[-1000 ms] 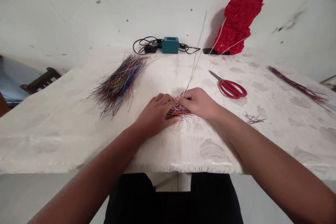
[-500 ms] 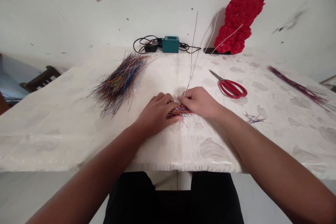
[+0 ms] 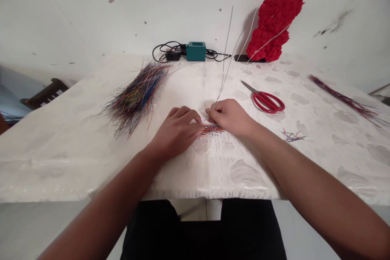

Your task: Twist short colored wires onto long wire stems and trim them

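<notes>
My left hand [image 3: 176,132] rests on the white table [image 3: 91,150] with its fingers curled and pinching a small bundle of short coloured wires [image 3: 211,130]. Touching it from the right, my right hand [image 3: 230,117] is closed on the same bundle and on two long thin stiff wires [image 3: 224,65] that rise up and back from its fingertips. Both hands meet near the table's middle, close to the front edge.
A big heap of coloured wires [image 3: 137,93] lies at the left. Red scissors [image 3: 265,100] lie right of my hands, with a few wire scraps [image 3: 291,135] nearer. At the back stand a teal box with black cables [image 3: 195,51] and a red fluffy piece [image 3: 274,24]. Another wire bundle [image 3: 344,98] lies far right.
The long wires' tips have swung left and then a little back to the right. My left fingers have drawn back slightly, showing more of the small bundle. The hands stay in place.
</notes>
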Demonstrator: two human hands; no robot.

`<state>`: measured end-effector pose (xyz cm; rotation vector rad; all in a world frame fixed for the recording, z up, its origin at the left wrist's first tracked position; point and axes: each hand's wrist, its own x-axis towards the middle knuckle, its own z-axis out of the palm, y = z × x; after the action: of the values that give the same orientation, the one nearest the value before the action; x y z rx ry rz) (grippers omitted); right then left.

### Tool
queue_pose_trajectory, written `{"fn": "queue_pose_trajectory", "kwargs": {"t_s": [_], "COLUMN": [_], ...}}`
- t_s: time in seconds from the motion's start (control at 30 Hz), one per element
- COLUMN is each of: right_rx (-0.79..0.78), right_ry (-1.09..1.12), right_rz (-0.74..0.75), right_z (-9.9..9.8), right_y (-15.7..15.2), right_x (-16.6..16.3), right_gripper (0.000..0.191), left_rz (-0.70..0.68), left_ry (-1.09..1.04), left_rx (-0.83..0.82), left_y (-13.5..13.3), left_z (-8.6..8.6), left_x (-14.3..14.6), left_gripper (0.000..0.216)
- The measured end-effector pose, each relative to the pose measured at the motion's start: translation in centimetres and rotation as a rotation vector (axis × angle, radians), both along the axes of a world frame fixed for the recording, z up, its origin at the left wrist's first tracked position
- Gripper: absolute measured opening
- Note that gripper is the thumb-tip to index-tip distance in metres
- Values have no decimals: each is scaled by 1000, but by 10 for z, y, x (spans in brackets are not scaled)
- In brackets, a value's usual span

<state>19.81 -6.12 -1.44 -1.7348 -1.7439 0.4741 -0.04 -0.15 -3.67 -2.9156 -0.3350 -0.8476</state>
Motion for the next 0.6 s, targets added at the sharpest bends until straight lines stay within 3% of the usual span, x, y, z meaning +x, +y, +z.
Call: {"fn": "queue_pose_trajectory", "kwargs": {"t_s": [0.23, 0.47, 0.6], "right_rx": [28, 41, 39], "right_ry": [29, 20, 17], "right_rz": [-24, -46, -66], "right_z": [0, -1, 0], "right_y": [0, 2, 3], "right_x": [3, 4, 5], "right_gripper": [39, 39, 41], "left_rz": [3, 147, 164], "left_ry": [-9, -291, -236], "left_rx": [56, 200, 248], "left_y": [-9, -17, -18], "left_z": [10, 19, 17], "left_x": [-1, -8, -6], "left_gripper": [13, 28, 27]}}
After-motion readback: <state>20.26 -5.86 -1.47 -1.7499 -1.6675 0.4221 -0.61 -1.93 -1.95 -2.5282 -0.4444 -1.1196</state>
